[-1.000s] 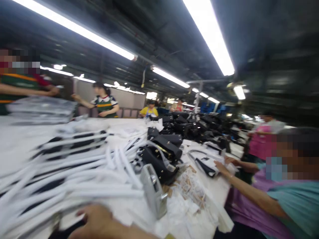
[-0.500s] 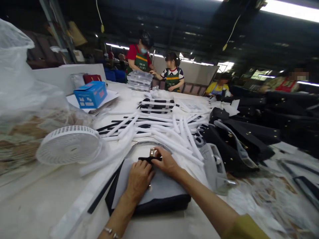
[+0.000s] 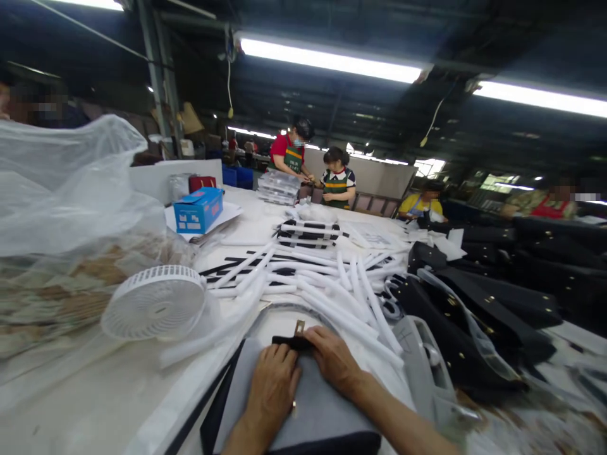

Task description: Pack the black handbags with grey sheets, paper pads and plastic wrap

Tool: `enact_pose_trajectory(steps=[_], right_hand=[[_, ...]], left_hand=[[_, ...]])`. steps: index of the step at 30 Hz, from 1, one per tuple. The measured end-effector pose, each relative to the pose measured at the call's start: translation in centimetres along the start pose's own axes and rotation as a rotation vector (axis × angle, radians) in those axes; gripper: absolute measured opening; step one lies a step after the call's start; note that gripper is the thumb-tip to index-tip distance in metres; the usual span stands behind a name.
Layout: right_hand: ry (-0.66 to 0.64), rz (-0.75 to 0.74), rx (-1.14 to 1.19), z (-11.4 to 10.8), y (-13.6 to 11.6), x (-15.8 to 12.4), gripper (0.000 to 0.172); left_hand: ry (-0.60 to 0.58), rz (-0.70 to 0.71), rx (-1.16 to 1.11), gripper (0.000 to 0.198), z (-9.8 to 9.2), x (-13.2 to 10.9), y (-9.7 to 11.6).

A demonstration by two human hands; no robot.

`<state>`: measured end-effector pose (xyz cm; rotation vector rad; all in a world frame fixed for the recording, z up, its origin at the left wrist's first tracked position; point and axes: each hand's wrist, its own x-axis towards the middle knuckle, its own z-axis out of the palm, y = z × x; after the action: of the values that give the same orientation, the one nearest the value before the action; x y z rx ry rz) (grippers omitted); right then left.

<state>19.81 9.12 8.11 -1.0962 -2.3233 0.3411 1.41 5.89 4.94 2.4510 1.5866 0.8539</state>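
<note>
A black bag with a grey face (image 3: 327, 417) lies before me on the table. At its far edge a short black tab (image 3: 284, 341) carries a gold metal buckle (image 3: 299, 327) that stands up. My left hand (image 3: 272, 385) rests on the grey face, its curled fingertips pressed on the tab's left part. From the right, my right hand (image 3: 334, 360) pinches the tab just below the buckle; its thumb is partly hidden. A small gold fitting (image 3: 294, 405) shows on the grey face beside my left hand.
Wrapped white strips (image 3: 322, 272) lie beyond the bag. A white fan (image 3: 154, 303) and blue box (image 3: 199, 210) stand left, a grey tape dispenser (image 3: 422, 360) right. Black bags (image 3: 493, 297) pile up at right. Co-workers (image 3: 337, 180) are across the table.
My view has tilted up, so everything sits lower in the picture. My right fingers have shifted from beside the buckle to the tab below it. The left hand stays at the tab.
</note>
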Motion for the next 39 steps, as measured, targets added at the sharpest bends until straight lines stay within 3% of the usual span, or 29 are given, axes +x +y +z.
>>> enact_pose_trajectory(steps=[4,7,9,12,20,27,33,36,39], right_hand=[[0.04,0.169,0.142,0.6,-0.5,1.4,0.036],[-0.019,0.379,0.148,0.2,-1.8,3.5,0.047],[-0.069,0.423,0.106,-0.1,-2.5,4.8,0.037],[-0.072,0.432,0.04,-0.1,-3.3,5.7,0.01],[0.052,0.473,-0.069,1.7,-6.3,2.1,0.015],[0.268,0.44,0.187,4.1,-6.5,-1.2,0.021],[0.255,0.433,0.312,3.6,-5.9,-2.3,0.021],[0.243,0.384,0.239,4.0,-6.0,-2.7,0.026],[0.219,0.259,0.046,4.7,-6.3,-3.0,0.03]], left_hand=[[-0.1,-0.064,0.026,0.013,0.3,0.0,-0.1],[-0.141,-0.043,0.049,0.018,0.1,0.1,0.0],[-0.15,-0.024,0.058,0.023,-0.1,0.2,0.1],[-0.167,-0.012,0.054,0.024,-0.3,0.3,0.0],[-0.13,-0.071,-0.045,0.022,0.4,0.1,-0.4],[-0.195,-0.081,-0.011,0.026,-0.3,-0.1,-0.8],[-0.256,-0.018,0.061,0.02,-3.4,-0.8,-1.0],[-0.191,-0.044,0.209,0.02,-4.5,-2.0,-0.9],[-0.115,-0.079,0.318,0.02,-4.3,-3.4,-1.2]])
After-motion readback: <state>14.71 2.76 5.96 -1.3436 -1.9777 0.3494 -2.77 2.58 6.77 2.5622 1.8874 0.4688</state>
